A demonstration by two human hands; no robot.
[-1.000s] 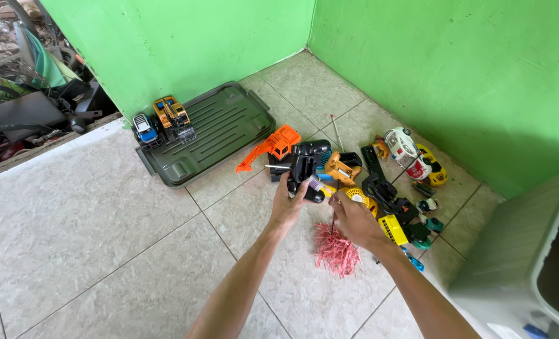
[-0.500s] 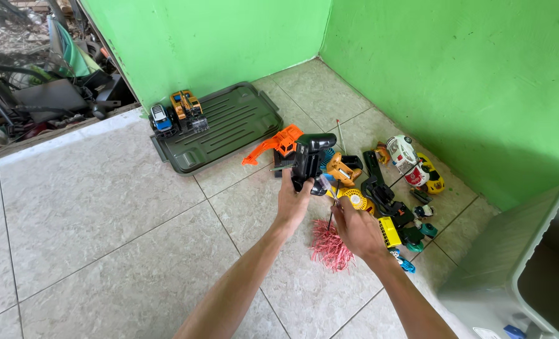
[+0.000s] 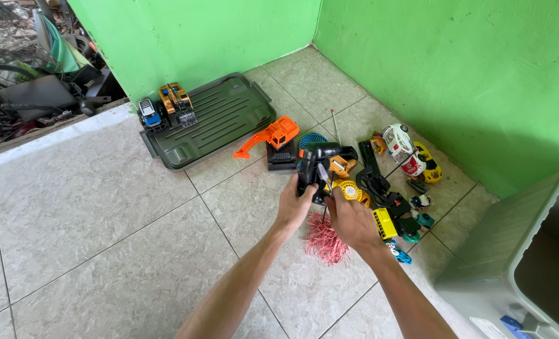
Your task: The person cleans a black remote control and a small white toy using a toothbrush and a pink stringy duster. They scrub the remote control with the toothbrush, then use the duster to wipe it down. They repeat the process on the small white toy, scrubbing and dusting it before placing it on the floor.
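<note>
Gripping black toy, left hand meets right hand.

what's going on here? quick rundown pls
A person sits over a tiled floor in a green-walled corner. The left hand grips a black toy part, while the right hand holds a thin tool against it. Loose toy pieces lie to the right, a red tassel lies beneath, and a dark tray carries two toy trucks.
</note>
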